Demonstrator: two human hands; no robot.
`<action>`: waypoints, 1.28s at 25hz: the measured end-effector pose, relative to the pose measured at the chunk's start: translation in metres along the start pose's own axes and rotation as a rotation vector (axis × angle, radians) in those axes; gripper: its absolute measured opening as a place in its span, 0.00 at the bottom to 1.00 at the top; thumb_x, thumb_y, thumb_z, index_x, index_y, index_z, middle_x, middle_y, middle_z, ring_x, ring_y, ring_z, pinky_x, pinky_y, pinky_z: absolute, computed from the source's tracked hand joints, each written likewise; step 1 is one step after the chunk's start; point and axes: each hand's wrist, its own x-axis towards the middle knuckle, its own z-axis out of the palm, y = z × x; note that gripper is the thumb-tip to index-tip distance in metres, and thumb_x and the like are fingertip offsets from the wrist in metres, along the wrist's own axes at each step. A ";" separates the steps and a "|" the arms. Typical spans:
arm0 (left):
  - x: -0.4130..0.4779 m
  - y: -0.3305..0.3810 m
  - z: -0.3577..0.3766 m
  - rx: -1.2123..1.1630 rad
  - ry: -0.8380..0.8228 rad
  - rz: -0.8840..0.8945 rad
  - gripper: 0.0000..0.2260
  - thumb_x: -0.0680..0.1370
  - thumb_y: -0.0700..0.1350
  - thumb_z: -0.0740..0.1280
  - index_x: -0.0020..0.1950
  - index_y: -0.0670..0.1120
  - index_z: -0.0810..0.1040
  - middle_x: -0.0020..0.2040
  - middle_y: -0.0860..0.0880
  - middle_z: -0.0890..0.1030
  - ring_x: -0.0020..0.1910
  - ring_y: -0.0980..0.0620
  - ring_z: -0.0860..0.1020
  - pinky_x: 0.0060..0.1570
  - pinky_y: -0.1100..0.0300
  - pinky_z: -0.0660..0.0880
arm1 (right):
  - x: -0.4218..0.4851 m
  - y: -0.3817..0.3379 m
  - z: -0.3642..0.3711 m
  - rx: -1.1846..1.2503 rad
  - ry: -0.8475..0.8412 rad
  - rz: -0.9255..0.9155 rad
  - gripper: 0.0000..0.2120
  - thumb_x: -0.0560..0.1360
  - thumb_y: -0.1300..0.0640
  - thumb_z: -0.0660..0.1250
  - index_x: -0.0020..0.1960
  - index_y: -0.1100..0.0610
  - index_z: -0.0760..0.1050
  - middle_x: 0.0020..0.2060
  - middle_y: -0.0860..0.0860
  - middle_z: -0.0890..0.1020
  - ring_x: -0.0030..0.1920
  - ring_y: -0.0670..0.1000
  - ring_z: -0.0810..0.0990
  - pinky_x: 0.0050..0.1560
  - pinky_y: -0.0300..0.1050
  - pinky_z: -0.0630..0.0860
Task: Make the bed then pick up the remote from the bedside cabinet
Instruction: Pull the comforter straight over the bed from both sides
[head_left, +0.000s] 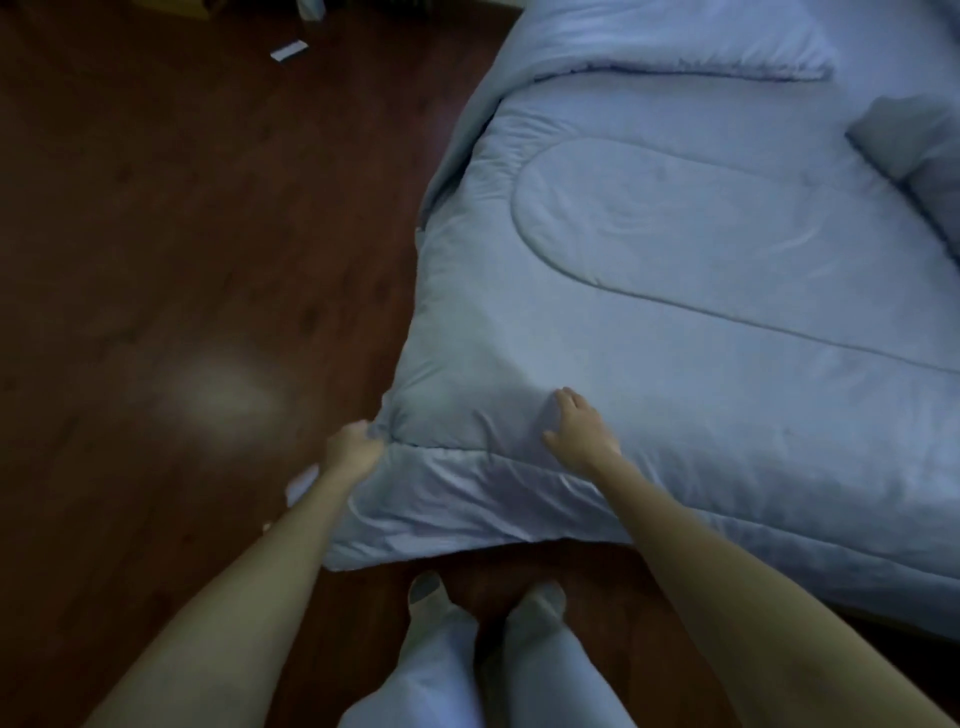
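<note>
A light blue quilted duvet (675, 270) lies spread over the bed, its near corner hanging down toward the floor. My left hand (353, 449) grips that corner's edge, fingers curled into the fabric. My right hand (579, 428) rests flat on top of the duvet just right of the corner, fingers straight. A blue pillow (914, 140) lies at the right edge, and a folded-back part of the duvet (691, 36) sits at the far end. No remote or bedside cabinet is in view.
Dark wooden floor (182, 234) fills the left side, with a small white object (288, 51) lying far off on it. My feet in socks (485, 597) stand close to the bed's corner. A white scrap (301, 483) lies by my left wrist.
</note>
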 end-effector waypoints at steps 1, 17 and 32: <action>0.000 0.013 0.003 0.042 -0.060 0.084 0.19 0.79 0.45 0.61 0.66 0.36 0.72 0.67 0.37 0.74 0.64 0.40 0.74 0.63 0.53 0.70 | 0.002 0.000 0.002 -0.008 -0.030 -0.010 0.33 0.75 0.54 0.63 0.76 0.59 0.54 0.77 0.53 0.56 0.75 0.56 0.58 0.72 0.52 0.62; -0.021 0.169 -0.184 -0.147 0.284 0.609 0.15 0.76 0.36 0.60 0.59 0.46 0.80 0.55 0.50 0.83 0.53 0.55 0.80 0.54 0.66 0.72 | 0.043 -0.227 -0.170 0.620 0.249 -0.529 0.11 0.75 0.59 0.65 0.55 0.47 0.78 0.50 0.48 0.83 0.50 0.49 0.82 0.51 0.46 0.79; 0.024 0.093 -0.480 -0.625 0.338 0.807 0.11 0.79 0.40 0.59 0.52 0.51 0.79 0.46 0.55 0.82 0.44 0.57 0.79 0.44 0.60 0.74 | 0.042 -0.530 -0.138 1.239 0.289 -0.667 0.10 0.77 0.64 0.61 0.48 0.53 0.79 0.36 0.48 0.82 0.35 0.46 0.79 0.39 0.43 0.74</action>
